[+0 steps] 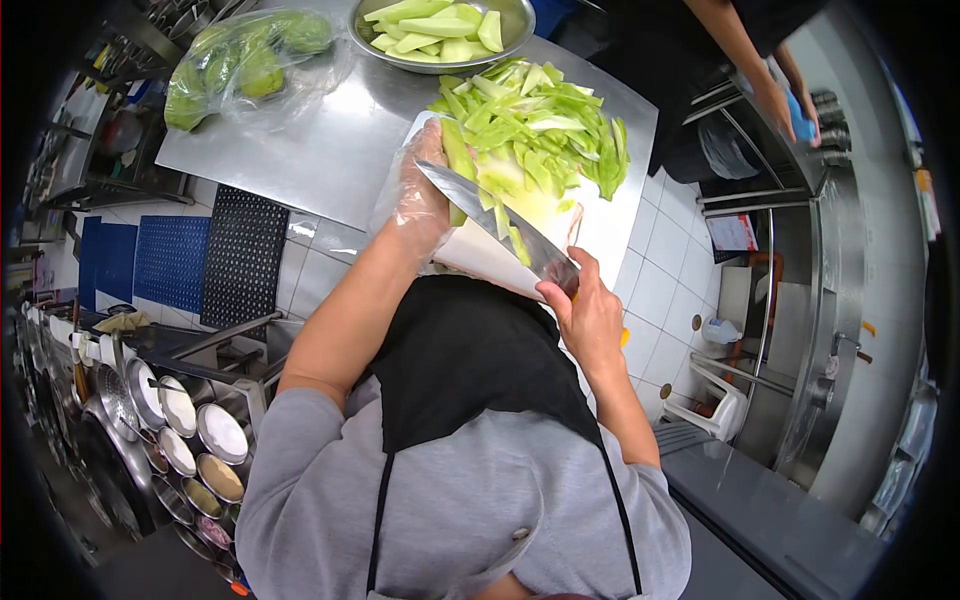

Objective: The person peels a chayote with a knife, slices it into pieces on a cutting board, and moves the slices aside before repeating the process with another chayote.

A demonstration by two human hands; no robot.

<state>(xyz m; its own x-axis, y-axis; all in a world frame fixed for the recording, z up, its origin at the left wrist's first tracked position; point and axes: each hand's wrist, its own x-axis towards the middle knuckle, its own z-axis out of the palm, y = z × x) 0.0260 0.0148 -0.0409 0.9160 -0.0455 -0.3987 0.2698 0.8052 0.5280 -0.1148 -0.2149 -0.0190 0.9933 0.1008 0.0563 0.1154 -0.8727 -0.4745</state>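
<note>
My left hand (422,185), in a clear plastic glove, holds a green vegetable piece (457,160) down on the white cutting board (480,250). My bare right hand (582,305) grips a large knife (500,215) near the base of its blade. The blade slants up and left, its tip beside the held piece. Thin green slices (520,245) cling to the blade. A heap of sliced green vegetable (540,120) lies beyond the knife, at the far right of the board.
A metal bowl (440,68) of peeled pieces stands at the table's far side. Whole green vegetables in a plastic bag (250,65) lie at the left of the steel table (330,150). Another person's hands (785,110) hold something blue at the upper right.
</note>
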